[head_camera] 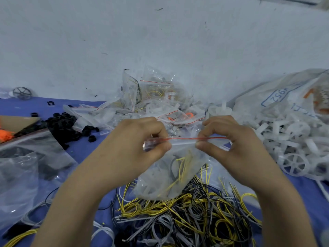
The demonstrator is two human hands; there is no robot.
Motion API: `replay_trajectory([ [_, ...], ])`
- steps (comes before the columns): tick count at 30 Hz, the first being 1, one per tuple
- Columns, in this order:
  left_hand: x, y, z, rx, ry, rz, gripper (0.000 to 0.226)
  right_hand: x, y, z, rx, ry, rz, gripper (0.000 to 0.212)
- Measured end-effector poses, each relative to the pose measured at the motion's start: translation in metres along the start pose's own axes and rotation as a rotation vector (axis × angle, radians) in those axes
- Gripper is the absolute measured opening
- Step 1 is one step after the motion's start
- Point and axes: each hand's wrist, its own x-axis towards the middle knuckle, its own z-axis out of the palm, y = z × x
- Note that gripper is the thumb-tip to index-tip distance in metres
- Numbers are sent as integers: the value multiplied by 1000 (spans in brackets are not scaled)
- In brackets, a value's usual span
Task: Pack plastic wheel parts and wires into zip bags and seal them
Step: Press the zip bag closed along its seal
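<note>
I hold a clear zip bag [165, 177] with a red strip along its top above the table. Yellow and grey wires and white plastic parts show through it. My left hand [140, 139] pinches the left end of the red zip strip. My right hand [229, 139] pinches the strip further right, thumb and forefinger closed on it. Under the bag lies a loose heap of yellow, black and grey wires [192, 216]. White plastic wheels [292, 150] are piled at the right.
Filled zip bags [151, 102] are heaped against the wall behind my hands. Black plastic parts [67, 125] lie at the left beside a large clear bag [26, 166] and a cardboard box [16, 123]. A big printed sack [288, 97] stands at the right on the blue table [92, 150].
</note>
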Motion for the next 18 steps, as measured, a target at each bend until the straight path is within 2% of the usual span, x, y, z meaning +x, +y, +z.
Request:
replay_trajectory([
  [4, 1, 2, 6, 94, -53, 35, 12, 5, -12, 14, -20, -54, -44, 7],
  [9, 3, 7, 7, -4, -66, 120, 13, 3, -15, 11, 77, -107, -32, 6],
  [13, 3, 7, 6, -26, -68, 137, 11, 3, -16, 13, 60, -74, -88, 5],
  [18, 3, 4, 4, -50, -76, 108, 13, 3, -8, 9, 104, -62, -27, 9],
])
